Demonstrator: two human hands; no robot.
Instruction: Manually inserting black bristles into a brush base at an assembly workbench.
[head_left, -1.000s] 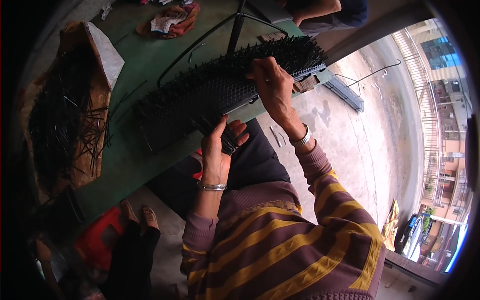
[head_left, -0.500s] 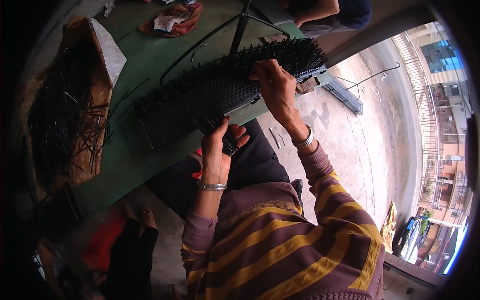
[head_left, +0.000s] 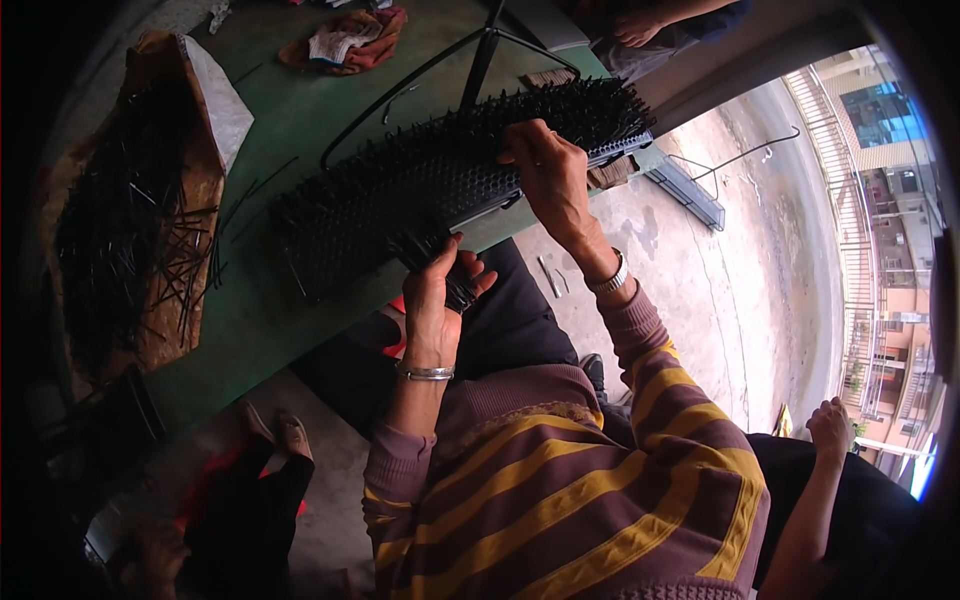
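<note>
A long black panel [head_left: 345,235] with rows of small holes lies slantwise along the table's near edge. Short black strips [head_left: 590,108] stand up densely from its far side and right end. My right hand [head_left: 552,185] is over the panel's right half, its fingertips pinched together against the holes; whatever they hold is hidden. Close to the panel's near edge, my left hand [head_left: 432,298] is closed round a bundle of thin black strips [head_left: 460,291], with the thumb on top and the ends fanning out over the panel.
At left, an opened brown sack [head_left: 205,205] holds many loose black strips on the green table [head_left: 240,335]. A bent black metal rod frame [head_left: 400,82] rises behind the panel. A cloth [head_left: 350,40] lies beyond. Other people's hands [head_left: 637,28] and arm [head_left: 815,500] show at top and lower right.
My right hand has shifted very slightly; my left stays put. Another person's arm and dark-clothed leg have appeared at lower right. The hand of the person at the top has come further into view.
</note>
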